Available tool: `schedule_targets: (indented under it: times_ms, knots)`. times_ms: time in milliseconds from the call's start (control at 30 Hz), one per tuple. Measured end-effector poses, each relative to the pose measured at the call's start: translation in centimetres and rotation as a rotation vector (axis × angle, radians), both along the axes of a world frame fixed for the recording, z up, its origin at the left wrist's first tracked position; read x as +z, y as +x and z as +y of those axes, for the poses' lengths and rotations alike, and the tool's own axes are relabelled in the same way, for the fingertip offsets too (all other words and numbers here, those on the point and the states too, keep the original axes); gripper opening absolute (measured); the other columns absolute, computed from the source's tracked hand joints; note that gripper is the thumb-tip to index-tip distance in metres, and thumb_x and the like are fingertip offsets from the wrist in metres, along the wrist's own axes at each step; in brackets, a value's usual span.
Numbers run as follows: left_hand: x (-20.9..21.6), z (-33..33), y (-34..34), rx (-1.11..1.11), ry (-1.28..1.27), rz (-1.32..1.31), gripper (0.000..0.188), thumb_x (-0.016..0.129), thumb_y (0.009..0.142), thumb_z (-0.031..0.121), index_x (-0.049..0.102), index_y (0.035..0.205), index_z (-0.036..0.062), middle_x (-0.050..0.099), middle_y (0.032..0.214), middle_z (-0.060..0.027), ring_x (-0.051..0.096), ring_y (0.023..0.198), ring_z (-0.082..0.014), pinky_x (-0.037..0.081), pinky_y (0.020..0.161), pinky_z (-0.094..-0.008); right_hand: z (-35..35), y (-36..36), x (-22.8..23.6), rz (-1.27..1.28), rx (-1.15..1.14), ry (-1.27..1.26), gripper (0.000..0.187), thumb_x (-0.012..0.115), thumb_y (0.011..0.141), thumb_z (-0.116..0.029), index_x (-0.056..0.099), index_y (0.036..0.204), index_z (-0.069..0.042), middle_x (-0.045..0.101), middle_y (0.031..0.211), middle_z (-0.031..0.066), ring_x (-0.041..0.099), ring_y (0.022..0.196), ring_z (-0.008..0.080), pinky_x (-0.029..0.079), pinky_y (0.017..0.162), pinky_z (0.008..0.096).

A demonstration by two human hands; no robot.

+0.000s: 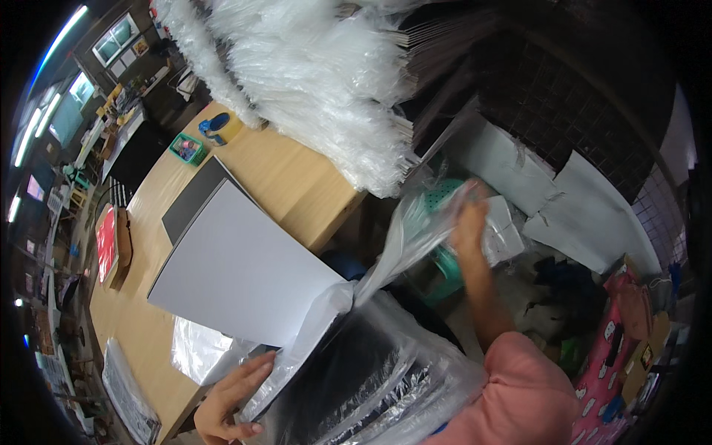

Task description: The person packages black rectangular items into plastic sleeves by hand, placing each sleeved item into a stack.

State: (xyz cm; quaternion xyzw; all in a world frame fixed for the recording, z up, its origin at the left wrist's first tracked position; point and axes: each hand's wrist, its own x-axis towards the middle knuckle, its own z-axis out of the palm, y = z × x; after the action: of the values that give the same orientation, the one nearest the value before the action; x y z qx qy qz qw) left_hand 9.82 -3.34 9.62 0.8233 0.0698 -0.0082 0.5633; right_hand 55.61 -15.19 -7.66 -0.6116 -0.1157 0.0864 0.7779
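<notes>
A large white sheet (241, 263) lies slanted over the table's edge, its near corner inside a clear plastic sleeve (378, 363) that spreads over my lap. My right hand (469, 222) is raised at the right, its fingers closed on a gathered part of clear plastic film (408, 237) that stretches down toward the sheet's corner. At the lower left, my left hand (233, 397) rests by the sleeve's edge with fingers stretched out and the thumb apart. A dark grey board (196, 204) shows from under the white sheet.
On the wooden table (289, 170) are a big stack of plastic-wrapped sheets (319, 81), a tape dispenser (220, 127), a green basket (188, 150) and a red-topped packet (108, 245). A green plastic stool (445, 263) and cardboard pieces (593, 211) are at the right.
</notes>
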Motion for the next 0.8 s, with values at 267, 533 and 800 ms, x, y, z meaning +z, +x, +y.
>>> schedule_targets:
  times_ms: [267,533,800]
  knots:
    - [2.8,1.3,8.6,0.689,-0.038,-0.332,0.133,0.074,0.048,0.074,0.014,0.147,0.0082,0.031,0.144,-0.022,0.04,0.127,-0.0383,0.034,0.102,-0.0487,5.6,-6.2,22.8,-0.768,0.916,-0.251,0.009,0.057,0.091,-0.015,0.054,0.09,-0.006,0.048,0.059,-0.0045,0.041,0.045,0.0032,0.034,0.041,0.0212]
    - [-0.1,6.8,9.7,0.766,-0.229,-0.605,0.024,0.061,0.089,0.013,0.054,0.108,-0.0014,0.061,0.087,-0.0073,0.061,0.075,-0.0137,0.051,0.062,-0.024,16.0,-18.1,26.0,-0.981,1.382,-0.339,0.019,0.067,0.08,-0.016,0.059,0.085,0.001,0.063,0.073,0.0138,0.062,0.067,0.0176,0.048,0.063,0.0315]
    - [-2.2,6.1,3.4,1.068,-0.006,-0.691,0.013,0.062,0.087,0.011,0.055,0.09,0.0003,0.057,0.085,-0.004,0.054,0.076,-0.0098,0.046,0.07,-0.0242,19.0,-20.9,22.4,-0.737,1.563,-0.17,0.011,0.064,0.083,-0.009,0.059,0.082,0.001,0.062,0.07,0.0043,0.057,0.061,0.0086,0.044,0.058,0.0226]
